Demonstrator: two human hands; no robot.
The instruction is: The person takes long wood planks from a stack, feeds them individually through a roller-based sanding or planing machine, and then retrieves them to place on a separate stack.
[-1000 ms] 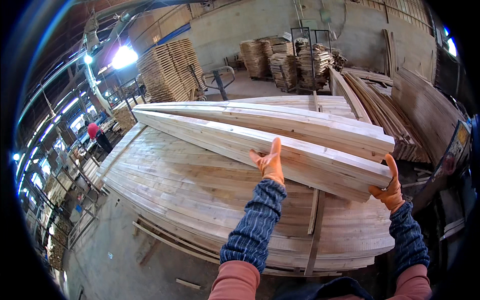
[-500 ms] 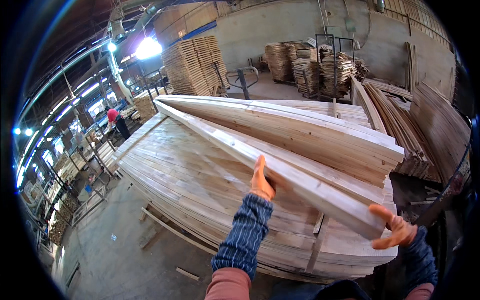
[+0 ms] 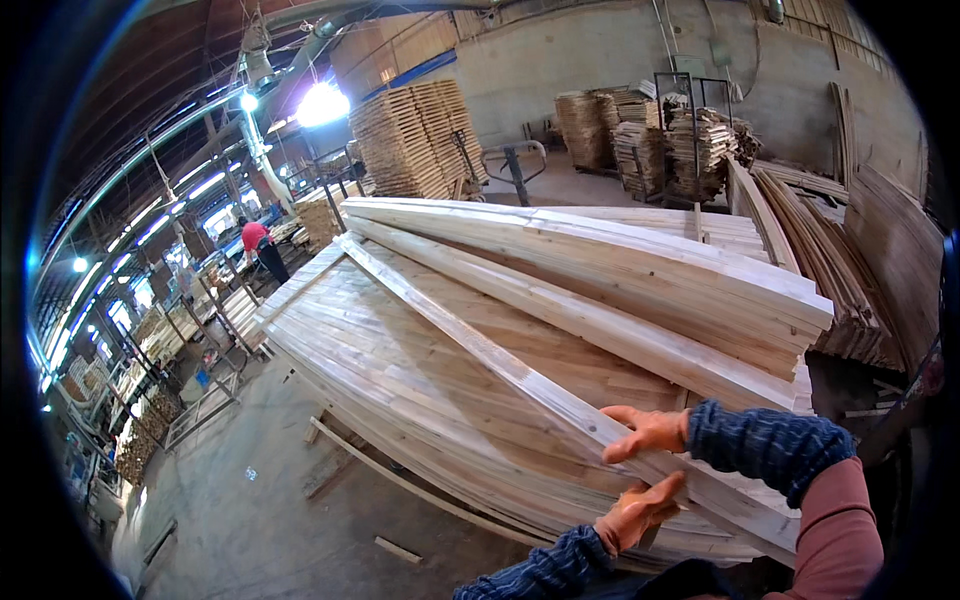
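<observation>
A long pale wooden board (image 3: 470, 350) lies tilted across a stack of planks (image 3: 400, 395), running from the far left toward my body. Wearing an orange glove, my right hand (image 3: 648, 432) closes over its upper side, fingers bent across the edge. Just nearer to me, my left hand (image 3: 640, 512), also in an orange glove, grips the lower edge; part of its fingers is hidden under the board. Beyond it a second long squared board (image 3: 560, 305) rests apart on the stack, beside a higher row of stacked boards (image 3: 640, 265).
Tall wood piles (image 3: 410, 140) and a pallet jack handle (image 3: 515, 165) stand behind. At the right, thin dark strips (image 3: 820, 260) lean near wide panels (image 3: 890, 250). A person in red (image 3: 257, 240) bends over at far left. Loose wood pieces (image 3: 398, 549) lie on the concrete floor.
The held board's near part has swung left and toward me, apart from the second board. My right hand moved left along it; my left hand moved right and nearer, so both are now close together.
</observation>
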